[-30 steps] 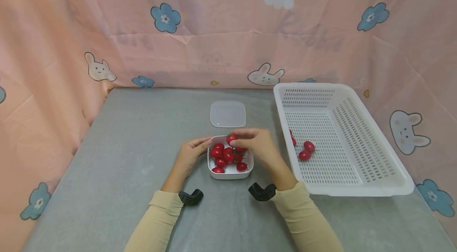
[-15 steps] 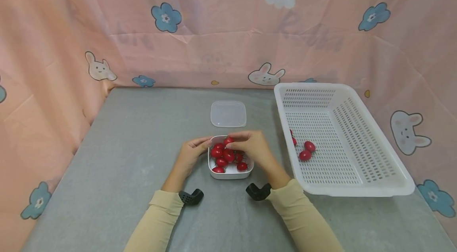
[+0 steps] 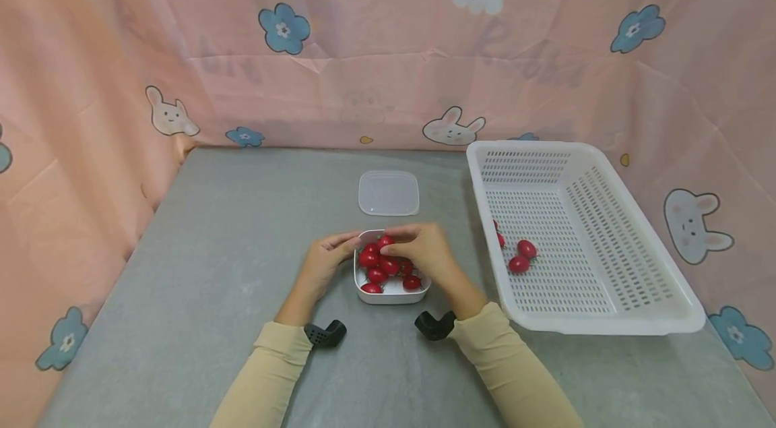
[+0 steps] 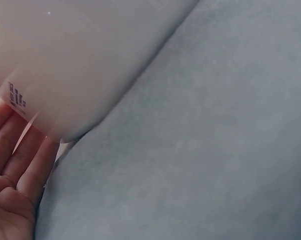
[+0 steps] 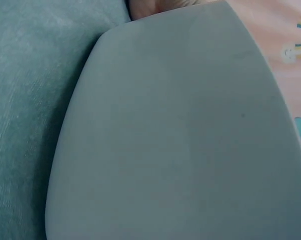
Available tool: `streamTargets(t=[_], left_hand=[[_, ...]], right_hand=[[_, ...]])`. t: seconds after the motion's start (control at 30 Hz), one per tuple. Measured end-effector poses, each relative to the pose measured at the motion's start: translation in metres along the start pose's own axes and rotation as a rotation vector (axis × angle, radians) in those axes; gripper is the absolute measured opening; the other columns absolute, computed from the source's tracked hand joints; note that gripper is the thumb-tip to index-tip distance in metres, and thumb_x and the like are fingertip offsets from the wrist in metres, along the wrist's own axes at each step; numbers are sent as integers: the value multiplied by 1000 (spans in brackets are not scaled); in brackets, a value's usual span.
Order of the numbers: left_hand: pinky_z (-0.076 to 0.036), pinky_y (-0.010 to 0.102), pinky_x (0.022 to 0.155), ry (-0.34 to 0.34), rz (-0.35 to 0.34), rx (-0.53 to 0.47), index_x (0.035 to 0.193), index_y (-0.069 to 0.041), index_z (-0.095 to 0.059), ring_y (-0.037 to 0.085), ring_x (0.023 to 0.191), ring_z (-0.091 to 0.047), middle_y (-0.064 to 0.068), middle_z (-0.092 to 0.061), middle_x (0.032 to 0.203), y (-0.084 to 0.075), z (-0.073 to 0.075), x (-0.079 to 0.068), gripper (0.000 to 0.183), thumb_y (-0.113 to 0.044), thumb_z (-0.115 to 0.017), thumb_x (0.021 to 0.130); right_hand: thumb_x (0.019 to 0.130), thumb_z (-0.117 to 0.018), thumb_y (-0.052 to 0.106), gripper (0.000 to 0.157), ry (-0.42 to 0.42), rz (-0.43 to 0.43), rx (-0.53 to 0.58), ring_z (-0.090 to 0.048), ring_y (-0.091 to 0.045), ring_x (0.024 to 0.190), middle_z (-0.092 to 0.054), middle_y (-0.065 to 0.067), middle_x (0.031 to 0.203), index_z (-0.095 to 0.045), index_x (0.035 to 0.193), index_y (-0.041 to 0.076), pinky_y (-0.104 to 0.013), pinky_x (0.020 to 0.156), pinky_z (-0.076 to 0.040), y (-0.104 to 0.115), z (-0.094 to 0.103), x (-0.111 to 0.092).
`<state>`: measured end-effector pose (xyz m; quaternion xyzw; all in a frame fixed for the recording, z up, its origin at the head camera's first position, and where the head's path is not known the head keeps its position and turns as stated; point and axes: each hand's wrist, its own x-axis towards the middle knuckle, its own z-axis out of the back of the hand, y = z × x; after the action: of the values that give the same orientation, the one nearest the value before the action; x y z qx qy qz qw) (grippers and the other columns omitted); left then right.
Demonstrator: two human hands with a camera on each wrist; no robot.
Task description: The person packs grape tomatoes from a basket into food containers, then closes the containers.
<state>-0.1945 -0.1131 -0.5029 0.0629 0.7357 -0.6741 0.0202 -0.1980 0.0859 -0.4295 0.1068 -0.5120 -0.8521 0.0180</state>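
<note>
A small white food container [image 3: 393, 298] stands on the grey table, with several red cherry tomatoes [image 3: 376, 276] inside. At its left far corner my left hand [image 3: 321, 265] steadies it, thumb on the rim. In the left wrist view, the fingers [image 4: 33, 155] of that hand lie against the container's printed wall [image 4: 85, 60]. My right hand [image 3: 432, 256] reaches over the far right rim and pinches a cherry tomato [image 3: 384, 240] between thumb and forefinger, low among the others. The right wrist view is filled mostly by the container's near side [image 5: 175, 130].
Just behind the container lies a translucent lid [image 3: 389, 193]. A large white slotted basket [image 3: 606, 323] stands at the right, with several tomatoes [image 3: 519, 264] near its left wall. A pink patterned cloth [image 3: 364, 91] hangs behind and beside the table.
My right hand has lowered the cherry tomato and shifted it slightly left into the container's far part. The left hand keeps its place at the container.
</note>
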Motion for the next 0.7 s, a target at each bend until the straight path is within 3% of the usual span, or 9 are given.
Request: streamTargets(t=[0.4,0.7], left_hand=[[-55,21,85,-15,-4,-17,119,11,-66,0,92,-68,-3,-76,102,0,-1,1,32,-9,-66,93],[-54,20,86,-12,-9,-7,118,11,-67,0,93,-67,-3,-76,103,-1,0,0,32,-10,-66,94]], right_hand=[[78,-85,14,31,8,20,-58,-70,-24,106,-76,-11,108,-78,108,7,-41,95,-54,2,-3,-1],[80,-82,15,31,-18,38,58,-69,-24,109,-76,-11,108,-77,109,5,-41,96,-54,14,8,-9]])
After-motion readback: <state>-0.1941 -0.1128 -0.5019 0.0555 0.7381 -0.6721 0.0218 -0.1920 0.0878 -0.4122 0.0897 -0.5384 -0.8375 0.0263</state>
